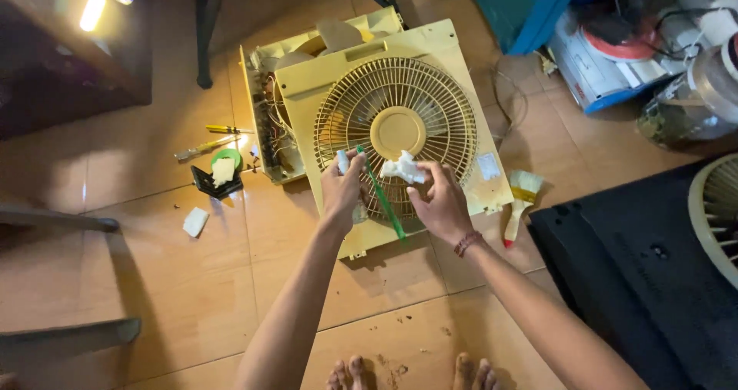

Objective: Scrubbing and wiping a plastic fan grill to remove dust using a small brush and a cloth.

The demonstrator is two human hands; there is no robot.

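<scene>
- Head view, looking down at a tiled floor (192, 298); bare toes at the bottom edge.
- Yellow box fan housing (430, 48) lies flat on the floor, round grille (453, 121) facing up, solid hub disc at its centre. Both hands are over the grille's lower part.
- Left hand (342, 194): fingers closed around a green toothbrush (382, 198). The handle slants down and to the right across the grille, towards the housing's near edge.
- Right hand (440, 204): fingertips pinched on a crumpled white cloth (402, 167), pressed against the grille just below the hub. A beaded bracelet sits on that wrist.
- The toothbrush crosses between the two hands; the forearms cover the housing's near corner.
- Behind the grille panel, the fan's back section is open at the left, wires showing.
- Left of the fan: a yellow-handled screwdriver (227, 129), a second tool beside it, a green roll of tape (226, 158), a small black object, a scrap of white paper (195, 221).
- Right of the fan: a paintbrush (521, 198) with pale bristles, just beside the housing's edge.
- Far right: a black panel (638, 275), with part of another pale grille at the frame edge.
</scene>
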